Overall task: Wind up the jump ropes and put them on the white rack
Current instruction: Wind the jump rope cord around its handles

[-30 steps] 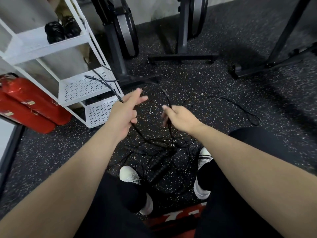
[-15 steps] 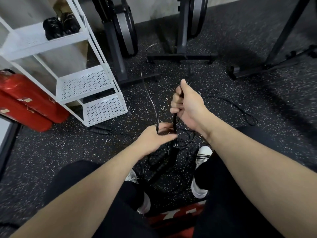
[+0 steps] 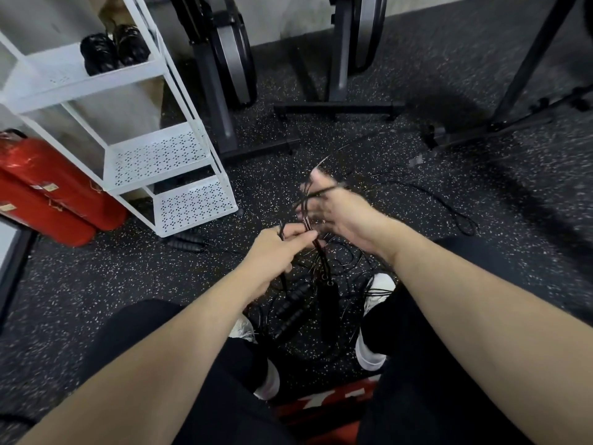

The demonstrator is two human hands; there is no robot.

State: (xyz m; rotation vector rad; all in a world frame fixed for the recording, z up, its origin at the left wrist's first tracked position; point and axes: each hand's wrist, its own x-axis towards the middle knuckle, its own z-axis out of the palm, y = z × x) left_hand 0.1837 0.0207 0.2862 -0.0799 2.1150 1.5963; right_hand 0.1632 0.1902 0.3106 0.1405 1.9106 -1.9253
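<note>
The person squats on the speckled floor (image 3: 369,149), both arms stretched forward. The winding step is in hand. The left hand (image 3: 276,248) has its fingers curled round a thin black rope (image 3: 321,252), pinching the strands just below the other hand. The right hand (image 3: 340,210), at about one o'clock from the left and nearly touching it, carries loops of the same cord across its fingers; it is blurred with motion, so whether those fingers clamp the loops or merely carry them cannot be told.

Two black handles (image 3: 296,300) lie on the floor at six o'clock from the hands, between the white shoes, amid slack cord. A further loop (image 3: 462,220) trails away at three o'clock. Another black handle (image 3: 189,241) lies at the foot of the white rack (image 3: 192,203), which stands at ten o'clock, its lower perforated shelves bare; two dark bundles sit on an upper shelf.

By my judgement the coil is only part wound. The next move calls for gathering the remaining slack into loops, with care over tangles below.
</note>
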